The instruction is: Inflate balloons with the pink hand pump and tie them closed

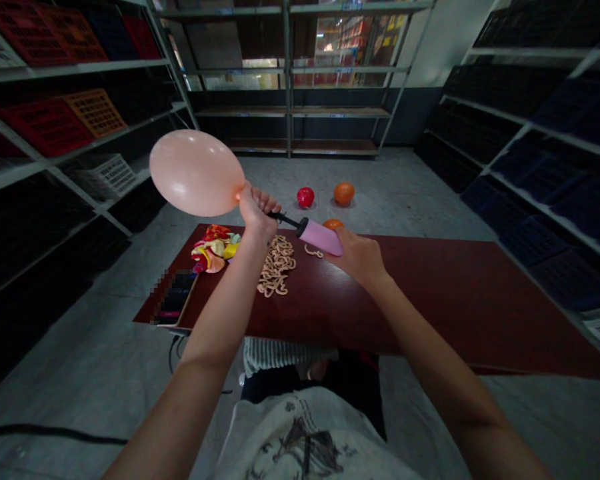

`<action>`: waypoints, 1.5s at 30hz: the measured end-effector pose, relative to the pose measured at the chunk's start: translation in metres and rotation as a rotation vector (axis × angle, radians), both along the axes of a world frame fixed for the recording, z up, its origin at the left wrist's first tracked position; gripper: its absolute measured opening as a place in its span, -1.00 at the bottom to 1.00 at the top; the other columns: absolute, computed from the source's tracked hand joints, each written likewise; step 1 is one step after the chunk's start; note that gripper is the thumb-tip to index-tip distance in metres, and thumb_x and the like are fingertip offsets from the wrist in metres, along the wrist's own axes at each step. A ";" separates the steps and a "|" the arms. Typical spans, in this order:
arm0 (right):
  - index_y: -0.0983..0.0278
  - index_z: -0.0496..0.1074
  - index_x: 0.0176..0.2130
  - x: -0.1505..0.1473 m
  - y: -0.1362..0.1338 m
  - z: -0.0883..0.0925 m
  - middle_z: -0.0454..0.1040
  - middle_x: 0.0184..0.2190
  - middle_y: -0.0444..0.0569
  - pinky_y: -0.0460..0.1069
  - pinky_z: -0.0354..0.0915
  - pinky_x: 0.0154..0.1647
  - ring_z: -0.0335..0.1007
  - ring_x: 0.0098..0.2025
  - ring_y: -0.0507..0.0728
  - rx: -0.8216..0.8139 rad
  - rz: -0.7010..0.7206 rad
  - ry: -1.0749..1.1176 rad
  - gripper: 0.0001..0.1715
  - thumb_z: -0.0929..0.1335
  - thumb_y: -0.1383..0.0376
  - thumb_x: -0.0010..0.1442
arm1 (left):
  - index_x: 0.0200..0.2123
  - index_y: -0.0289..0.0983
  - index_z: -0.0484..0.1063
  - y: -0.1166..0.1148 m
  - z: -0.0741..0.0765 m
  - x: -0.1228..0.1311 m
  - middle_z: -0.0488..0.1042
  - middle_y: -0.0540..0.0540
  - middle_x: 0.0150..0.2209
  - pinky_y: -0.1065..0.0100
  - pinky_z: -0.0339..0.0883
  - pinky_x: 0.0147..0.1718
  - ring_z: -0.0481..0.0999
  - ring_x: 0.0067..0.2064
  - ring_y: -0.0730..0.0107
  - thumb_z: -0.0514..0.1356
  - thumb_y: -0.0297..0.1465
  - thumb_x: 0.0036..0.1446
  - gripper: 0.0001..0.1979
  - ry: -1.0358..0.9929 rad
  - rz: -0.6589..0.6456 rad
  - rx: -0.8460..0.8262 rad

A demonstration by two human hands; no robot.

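Note:
A peach-coloured balloon (196,173), swollen with air, points up to the left above the table. My left hand (257,210) is closed around its neck, where it meets the black nozzle end of a hand pump. The pump (321,238) has a pink barrel and a black cap. Wrapped round the far end of that barrel is my right hand (357,257). Beneath my left forearm lie a heap of tan rubber bands or strings (277,267) and a pile of colourful deflated balloons (215,248).
The dark red table (430,293) spans the front. A phone-like dark device (177,297) lies at its left edge. Beyond it, a red balloon (305,197) and an orange balloon (344,193) rest on the floor. Shelves with crates (45,123) line the sides.

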State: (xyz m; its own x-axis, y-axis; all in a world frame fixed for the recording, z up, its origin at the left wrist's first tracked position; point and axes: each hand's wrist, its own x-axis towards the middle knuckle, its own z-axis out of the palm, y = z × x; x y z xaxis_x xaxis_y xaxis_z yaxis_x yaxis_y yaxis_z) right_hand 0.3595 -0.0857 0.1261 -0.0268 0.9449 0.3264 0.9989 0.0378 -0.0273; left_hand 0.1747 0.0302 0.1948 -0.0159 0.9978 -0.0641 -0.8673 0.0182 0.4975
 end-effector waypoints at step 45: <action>0.29 0.35 0.06 0.003 0.000 -0.024 0.58 -0.09 0.14 0.00 0.15 -0.33 0.54 -0.19 0.27 -0.074 -0.010 -0.031 -0.47 0.33 0.00 0.25 | -0.62 -0.23 -0.10 -0.009 -0.039 0.020 -0.12 0.13 -0.72 0.42 -0.16 -0.70 -0.10 -0.74 0.59 0.07 -0.26 0.38 -0.45 -0.026 0.036 -0.093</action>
